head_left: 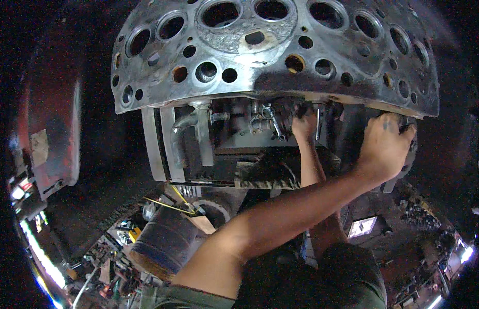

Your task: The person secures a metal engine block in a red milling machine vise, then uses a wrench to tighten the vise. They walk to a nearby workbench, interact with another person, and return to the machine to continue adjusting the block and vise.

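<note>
A large grey metal casting [270, 77] with many round holes spans the top of the view, looking like an engine cylinder head. My left arm crosses over my right one. At the right end of the casting, my left hand [386, 144] is closed with curled fingers against its underside; what it grips is hidden. My right hand [305, 123] reaches up below the middle of the casting. Its fingers look curled in dark shadow, and what they hold cannot be made out. Beside it, a combination wrench [274, 122] hangs down, and a thin shiny rod [317, 124] stands on its other side.
A bent metal pipe [180, 139] hangs below the casting at left. Lower left stands a dark drum [164, 242] near a yellow item [132, 234] and scattered parts. A dark red panel [56, 139] rises at far left. A pale rectangular sheet [362, 226] lies lower right.
</note>
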`<move>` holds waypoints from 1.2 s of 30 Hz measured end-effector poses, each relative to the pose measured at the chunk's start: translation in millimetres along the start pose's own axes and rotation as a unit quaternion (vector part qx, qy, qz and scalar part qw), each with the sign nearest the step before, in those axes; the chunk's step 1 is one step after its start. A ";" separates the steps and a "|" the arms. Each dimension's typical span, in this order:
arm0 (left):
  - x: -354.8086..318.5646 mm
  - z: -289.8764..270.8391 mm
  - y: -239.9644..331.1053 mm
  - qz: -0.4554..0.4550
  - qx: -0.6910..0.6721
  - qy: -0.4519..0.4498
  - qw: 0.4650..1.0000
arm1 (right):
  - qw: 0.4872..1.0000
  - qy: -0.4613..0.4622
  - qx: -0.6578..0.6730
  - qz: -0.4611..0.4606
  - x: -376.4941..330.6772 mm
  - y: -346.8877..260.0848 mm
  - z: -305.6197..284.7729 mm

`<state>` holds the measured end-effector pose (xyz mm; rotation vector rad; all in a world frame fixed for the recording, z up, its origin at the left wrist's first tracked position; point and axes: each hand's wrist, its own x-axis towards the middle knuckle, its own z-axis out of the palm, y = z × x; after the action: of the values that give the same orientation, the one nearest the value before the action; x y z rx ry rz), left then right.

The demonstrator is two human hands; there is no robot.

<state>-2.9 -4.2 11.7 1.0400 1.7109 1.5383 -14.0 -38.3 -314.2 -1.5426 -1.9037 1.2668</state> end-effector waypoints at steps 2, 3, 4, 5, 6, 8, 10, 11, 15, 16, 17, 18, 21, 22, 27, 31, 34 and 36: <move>1.2 -0.7 -0.7 0.046 0.048 0.011 0.998 | 0.996 -0.027 0.010 0.079 -19.0 13.5 -1.7; 1.5 -1.0 -0.9 0.041 0.046 -0.003 0.998 | 0.992 -0.032 -0.073 0.100 -30.9 15.8 1.8; 1.9 -1.0 -1.0 0.036 0.045 -0.016 0.998 | 0.977 -0.050 -0.155 0.140 -34.4 16.1 2.5; 3.2 -0.9 -1.8 -0.007 0.028 -0.070 0.997 | 0.974 -0.070 -0.189 0.107 -37.7 15.0 2.4; 3.3 -0.7 -1.8 -0.006 0.032 -0.071 0.997 | 0.965 -0.103 -0.221 0.094 -38.1 12.0 2.5; 3.3 -1.0 -1.8 -0.058 0.033 -0.120 0.991 | 0.941 -0.165 -0.285 0.081 -37.6 2.3 3.4; 1.6 -1.1 -1.5 -0.028 -0.012 -0.035 0.999 | 0.906 -0.245 -0.329 0.105 -33.8 -8.3 4.3; 0.4 -0.8 -1.5 0.015 -0.031 0.031 0.999 | 0.893 -0.263 -0.344 0.118 -32.2 -12.5 4.7; 0.5 1.3 -6.3 0.091 0.116 0.019 0.989 | 0.893 -0.202 -0.399 0.056 -37.4 -21.4 8.1; 1.1 2.1 -7.3 0.038 0.067 -0.004 0.997 | 0.894 -0.197 -0.399 0.052 -40.0 -21.3 7.3; 1.9 3.7 -8.2 0.001 0.014 -0.023 1.000 | 0.897 -0.192 -0.396 0.047 -41.1 -20.8 7.0; 1.3 3.4 -8.9 0.039 0.042 -0.010 0.998 | 0.898 -0.190 -0.394 0.045 -41.4 -19.7 5.2; 2.9 4.4 -8.7 0.017 -0.048 0.013 0.999 | 0.908 -0.182 -0.375 0.035 -41.0 -15.6 -1.9; 2.9 6.3 -6.8 -0.139 -0.195 -0.015 0.971 | 0.914 -0.176 -0.365 0.027 -41.9 -14.6 -5.0; 6.6 -2.5 -6.6 0.018 0.047 -0.052 0.997 | 0.954 -0.149 -0.256 -0.049 -88.8 -28.9 -47.4; 12.7 -4.9 -3.4 0.040 -0.038 -0.034 0.998 | 0.987 -0.142 0.032 -0.070 -186.7 -72.0 -162.3; 15.3 -5.6 3.4 -0.199 -0.172 -0.075 0.962 | 0.972 -0.224 0.064 -0.031 -220.4 -106.9 -265.9; 13.6 -5.9 10.6 -0.209 -0.192 -0.064 0.957 | 0.961 -0.238 0.131 0.053 -219.5 -122.6 -320.5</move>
<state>-13.2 4.6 24.0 0.5244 1.3598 1.4109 228.5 -109.4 5.4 -1.2964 -1.8304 1.9947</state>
